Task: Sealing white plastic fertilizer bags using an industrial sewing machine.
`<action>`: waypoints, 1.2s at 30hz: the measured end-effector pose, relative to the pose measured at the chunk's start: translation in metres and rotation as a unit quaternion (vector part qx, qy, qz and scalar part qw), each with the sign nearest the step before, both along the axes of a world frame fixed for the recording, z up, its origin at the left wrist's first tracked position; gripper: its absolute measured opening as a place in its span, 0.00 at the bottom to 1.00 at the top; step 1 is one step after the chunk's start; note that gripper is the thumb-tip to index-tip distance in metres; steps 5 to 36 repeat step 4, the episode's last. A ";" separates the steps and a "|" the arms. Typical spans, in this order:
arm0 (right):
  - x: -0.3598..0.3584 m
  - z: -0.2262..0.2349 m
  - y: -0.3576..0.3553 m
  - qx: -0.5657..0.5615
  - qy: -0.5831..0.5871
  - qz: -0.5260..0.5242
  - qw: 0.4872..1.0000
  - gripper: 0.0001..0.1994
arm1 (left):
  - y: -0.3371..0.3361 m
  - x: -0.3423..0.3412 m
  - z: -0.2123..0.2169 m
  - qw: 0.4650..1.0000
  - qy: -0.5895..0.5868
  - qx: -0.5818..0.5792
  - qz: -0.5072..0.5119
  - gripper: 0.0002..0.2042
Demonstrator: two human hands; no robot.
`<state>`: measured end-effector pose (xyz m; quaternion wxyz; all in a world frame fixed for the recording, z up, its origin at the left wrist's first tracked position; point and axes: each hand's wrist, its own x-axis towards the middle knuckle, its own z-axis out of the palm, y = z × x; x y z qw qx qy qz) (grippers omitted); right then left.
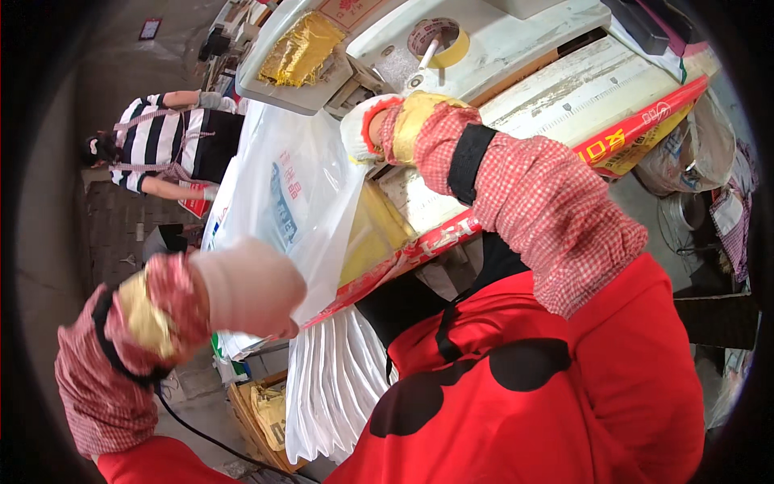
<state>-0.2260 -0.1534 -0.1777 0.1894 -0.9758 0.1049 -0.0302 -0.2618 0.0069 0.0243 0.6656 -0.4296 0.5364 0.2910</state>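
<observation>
A white plastic bag with blue and red print lies across the left part of the work table, under the head of a sewing machine. My left hand, in a pale glove, is over the bag's near left side, smeared by motion. Beside the machine head and the bag's upper right edge is my right hand, in a white glove with a red cuff. Its fingers are mostly hidden, so whether it grips the bag cannot be made out. Pleated white sacks hang from the table's near edge.
A roll of yellow tape sits on the machine's body. A yellow woven patch is on the machine head. Red printed film edges the table. Another person in stripes bends at the far left. Clear bags hang at the right.
</observation>
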 end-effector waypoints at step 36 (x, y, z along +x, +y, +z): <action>-0.017 0.026 0.034 -0.126 0.021 -0.096 0.987 0.12 | 0.032 -0.023 -0.006 0.989 0.099 0.014 -0.106 0.11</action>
